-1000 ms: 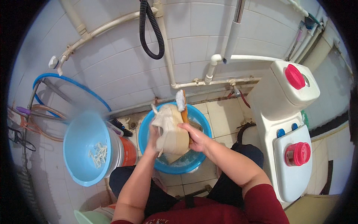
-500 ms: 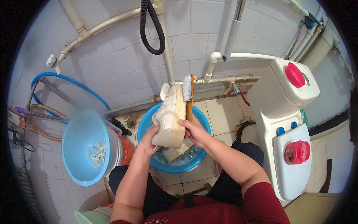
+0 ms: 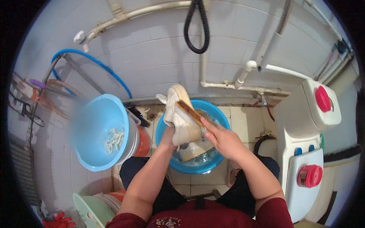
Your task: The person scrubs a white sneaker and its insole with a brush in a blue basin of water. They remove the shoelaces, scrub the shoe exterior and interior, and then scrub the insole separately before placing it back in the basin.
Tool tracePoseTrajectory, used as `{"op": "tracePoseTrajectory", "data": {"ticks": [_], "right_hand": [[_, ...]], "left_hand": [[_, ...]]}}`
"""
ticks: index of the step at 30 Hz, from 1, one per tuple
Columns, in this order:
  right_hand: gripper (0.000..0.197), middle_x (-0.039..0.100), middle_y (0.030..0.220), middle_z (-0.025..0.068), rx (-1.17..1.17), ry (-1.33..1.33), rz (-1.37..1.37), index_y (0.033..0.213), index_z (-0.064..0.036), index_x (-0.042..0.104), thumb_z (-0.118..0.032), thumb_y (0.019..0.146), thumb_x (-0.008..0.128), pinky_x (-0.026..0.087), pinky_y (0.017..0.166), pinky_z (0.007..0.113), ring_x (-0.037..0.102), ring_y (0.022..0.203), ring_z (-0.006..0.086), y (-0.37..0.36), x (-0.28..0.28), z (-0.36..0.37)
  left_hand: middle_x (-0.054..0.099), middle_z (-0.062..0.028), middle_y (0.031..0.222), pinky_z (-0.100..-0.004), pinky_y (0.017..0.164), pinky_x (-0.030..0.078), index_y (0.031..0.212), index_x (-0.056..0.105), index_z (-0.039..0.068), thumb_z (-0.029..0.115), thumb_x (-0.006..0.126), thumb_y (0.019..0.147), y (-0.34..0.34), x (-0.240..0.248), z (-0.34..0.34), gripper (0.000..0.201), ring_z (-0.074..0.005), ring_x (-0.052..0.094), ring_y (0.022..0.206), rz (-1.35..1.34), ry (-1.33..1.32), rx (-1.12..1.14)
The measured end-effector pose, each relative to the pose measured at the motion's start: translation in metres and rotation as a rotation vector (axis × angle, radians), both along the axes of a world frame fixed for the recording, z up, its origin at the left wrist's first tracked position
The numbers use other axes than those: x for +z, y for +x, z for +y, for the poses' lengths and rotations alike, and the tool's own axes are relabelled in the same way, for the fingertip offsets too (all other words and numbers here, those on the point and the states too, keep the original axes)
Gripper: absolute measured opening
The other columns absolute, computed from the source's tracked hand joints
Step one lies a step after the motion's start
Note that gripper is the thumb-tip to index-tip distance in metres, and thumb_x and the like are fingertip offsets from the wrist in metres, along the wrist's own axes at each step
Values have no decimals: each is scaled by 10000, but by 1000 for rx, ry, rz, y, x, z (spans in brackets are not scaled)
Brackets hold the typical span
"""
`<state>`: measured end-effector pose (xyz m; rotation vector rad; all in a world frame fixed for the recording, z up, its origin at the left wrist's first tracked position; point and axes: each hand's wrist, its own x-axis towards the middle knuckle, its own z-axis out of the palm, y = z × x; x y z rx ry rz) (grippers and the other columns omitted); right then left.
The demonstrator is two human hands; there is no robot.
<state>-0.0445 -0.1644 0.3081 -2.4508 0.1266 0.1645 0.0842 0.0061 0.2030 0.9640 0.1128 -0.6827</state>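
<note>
A white lace-less shoe (image 3: 181, 131) is held tilted over a blue basin (image 3: 226, 123), its toe toward the wall. My left hand (image 3: 168, 137) grips it at the heel opening, its fingers partly hidden inside or behind the shoe. My right hand (image 3: 221, 140) is closed round the handle of a wooden scrubbing brush (image 3: 192, 112), whose white bristles press against the shoe's side. In the basin's sudsy water lies another pale shoe (image 3: 194, 150), partly covered by the held one.
At left, a light blue basin (image 3: 89, 138) holding white shoelaces (image 3: 114, 140) sits on an orange-and-white bucket (image 3: 142, 142). A green basin (image 3: 85, 205) stands at lower left. On the right is a toilet (image 3: 292, 114) with a red-lidded jar (image 3: 310, 176) on it.
The brush has swung from upright beside the sole to slanting across the shoe's side, bristles touching. The shoe has turned in my left hand. The view has shifted left.
</note>
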Motion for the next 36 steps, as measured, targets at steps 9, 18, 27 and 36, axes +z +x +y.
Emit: {"op": "tracePoseTrajectory", "data": {"ticks": [9, 18, 27, 36], "right_hand": [[451, 622, 808, 173, -112, -307, -107, 1394, -281, 394, -336, 949, 445, 512, 656, 470, 625, 723, 368, 20, -18, 6], [423, 637, 755, 169, 4, -378, 55, 1355, -260, 457, -369, 948, 431, 523, 644, 461, 647, 674, 332, -3, -16, 8], [409, 609, 721, 149, 52, -436, -109, 1335, -278, 478, -338, 930, 487, 519, 567, 438, 624, 607, 327, -15, -5, -3], [426, 625, 754, 155, -25, -402, -63, 1360, -278, 441, -354, 941, 458, 513, 602, 465, 619, 623, 354, -5, -24, 8]], "left_hand": [[562, -125, 1218, -377, 847, 510, 1296, 454, 1, 124, 527, 899, -9, -20, -7, 422, -247, 597, 1047, -18, 131, 38], [674, -137, 997, -340, 737, 493, 1111, 619, -15, 189, 634, 848, -2, -37, 12, 334, -247, 651, 898, -455, 746, -181], [636, -62, 975, -298, 714, 498, 1081, 609, 3, 138, 578, 915, 8, -32, 14, 217, -150, 620, 811, -247, 395, -20], [638, -66, 953, -286, 711, 464, 1108, 609, -36, 112, 557, 909, 1, -19, 2, 253, -142, 582, 805, -98, 291, 131]]}}
